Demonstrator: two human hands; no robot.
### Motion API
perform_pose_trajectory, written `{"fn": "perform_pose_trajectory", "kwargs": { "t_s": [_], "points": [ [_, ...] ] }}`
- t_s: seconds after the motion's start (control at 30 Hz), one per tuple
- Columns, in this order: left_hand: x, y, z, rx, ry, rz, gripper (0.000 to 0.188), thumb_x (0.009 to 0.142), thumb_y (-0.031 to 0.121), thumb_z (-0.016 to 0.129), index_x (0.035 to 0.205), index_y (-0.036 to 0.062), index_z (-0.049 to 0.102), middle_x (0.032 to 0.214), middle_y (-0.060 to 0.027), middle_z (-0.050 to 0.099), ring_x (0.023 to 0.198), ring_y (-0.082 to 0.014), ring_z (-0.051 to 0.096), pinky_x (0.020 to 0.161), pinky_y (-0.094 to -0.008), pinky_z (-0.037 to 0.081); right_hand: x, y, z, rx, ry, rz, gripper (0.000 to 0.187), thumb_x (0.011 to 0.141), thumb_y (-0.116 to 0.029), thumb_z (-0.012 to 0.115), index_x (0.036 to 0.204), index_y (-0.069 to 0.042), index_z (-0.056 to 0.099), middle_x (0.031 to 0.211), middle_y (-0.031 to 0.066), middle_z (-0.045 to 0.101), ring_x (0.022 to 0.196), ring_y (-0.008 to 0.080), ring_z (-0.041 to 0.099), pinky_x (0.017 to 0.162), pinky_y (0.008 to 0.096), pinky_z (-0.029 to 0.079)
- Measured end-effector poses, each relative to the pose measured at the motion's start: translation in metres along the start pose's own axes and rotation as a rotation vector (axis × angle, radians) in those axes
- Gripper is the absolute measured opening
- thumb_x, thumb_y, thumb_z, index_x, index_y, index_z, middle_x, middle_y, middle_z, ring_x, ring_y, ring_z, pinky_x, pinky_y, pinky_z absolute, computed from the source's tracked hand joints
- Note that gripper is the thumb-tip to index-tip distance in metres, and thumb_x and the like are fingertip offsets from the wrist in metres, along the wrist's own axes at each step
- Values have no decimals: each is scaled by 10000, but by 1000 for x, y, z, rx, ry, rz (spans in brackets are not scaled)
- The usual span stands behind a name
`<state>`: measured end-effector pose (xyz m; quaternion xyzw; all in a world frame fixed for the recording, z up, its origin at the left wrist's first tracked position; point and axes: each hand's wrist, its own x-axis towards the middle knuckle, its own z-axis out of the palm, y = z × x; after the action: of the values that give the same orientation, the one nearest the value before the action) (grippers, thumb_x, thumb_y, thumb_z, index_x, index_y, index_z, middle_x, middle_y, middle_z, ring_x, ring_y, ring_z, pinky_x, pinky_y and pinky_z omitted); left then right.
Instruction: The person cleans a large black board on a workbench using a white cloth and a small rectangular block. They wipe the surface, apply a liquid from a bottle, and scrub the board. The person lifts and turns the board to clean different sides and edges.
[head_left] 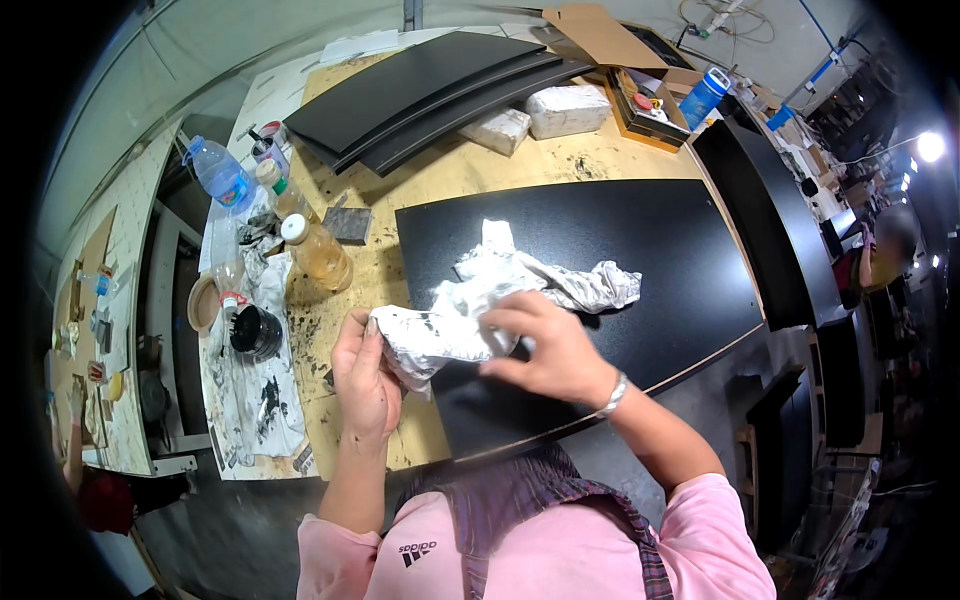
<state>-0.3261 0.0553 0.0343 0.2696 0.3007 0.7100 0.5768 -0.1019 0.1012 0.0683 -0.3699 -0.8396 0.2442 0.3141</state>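
Observation:
A crumpled white cloth (500, 290) with dark stains lies partly on a large black panel (660, 250) that rests on the wooden workbench. My left hand (365, 385) grips the cloth's near end at the panel's left edge. My right hand (545, 345) pinches the same cloth from the right, fingers bent over its folds. The cloth's far end trails across the panel toward the right.
A bottle of amber liquid (318, 252), a clear water bottle (220, 175), a black round tin (256, 332) and stained rags (255, 400) sit left of the panel. Stacked black panels (420, 95), wrapped white blocks (565, 110) and an open cardboard box (640, 75) lie farther back.

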Motion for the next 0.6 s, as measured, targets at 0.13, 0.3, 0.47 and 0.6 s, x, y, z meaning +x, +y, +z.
{"fn": "perform_pose_trajectory", "kwargs": {
  "t_s": [0.13, 0.3, 0.47, 0.6],
  "points": [
    [1, 11, 0, 6, -14, 11, 140, 1005, 105, 521, 1091, -5, 517, 1001, -91, 642, 914, -146, 640, 832, -291, 522, -2, 8, 12, -23, -30, 87, 242, 736, -71, 723, 970, -34, 671, 967, 111, 647, 868, 286, 637, 788, 360, 523],
    [9, 25, -13, 175, -21, 98, 131, 995, 99, 551, 1081, 1, 534, 984, -72, 639, 897, -106, 616, 810, -239, 490, 9, -1, -19, 227, 70, 76, 168, 753, -29, 606, 914, -1, 649, 854, 110, 611, 777, 266, 597, 710, 356, 493],
    [11, 46, 13, 820, 124, 767, 182, 904, 35, 636, 1074, -6, 583, 966, -103, 656, 896, -200, 629, 832, -319, 493, 20, -19, -45, 1087, 186, 555, 93, 934, -122, 542, 942, -39, 583, 840, -20, 594, 698, 27, 519, 581, 210, 395],
    [-4, 51, 30, 1096, -268, 711, 241, 795, 128, 771, 963, 2, 653, 947, -130, 668, 865, -254, 637, 773, -344, 508, 22, -14, -43, 1263, 245, 560, 114, 952, -104, 535, 1018, -29, 589, 914, -13, 608, 797, 47, 539, 732, 215, 442]
  ]
}}
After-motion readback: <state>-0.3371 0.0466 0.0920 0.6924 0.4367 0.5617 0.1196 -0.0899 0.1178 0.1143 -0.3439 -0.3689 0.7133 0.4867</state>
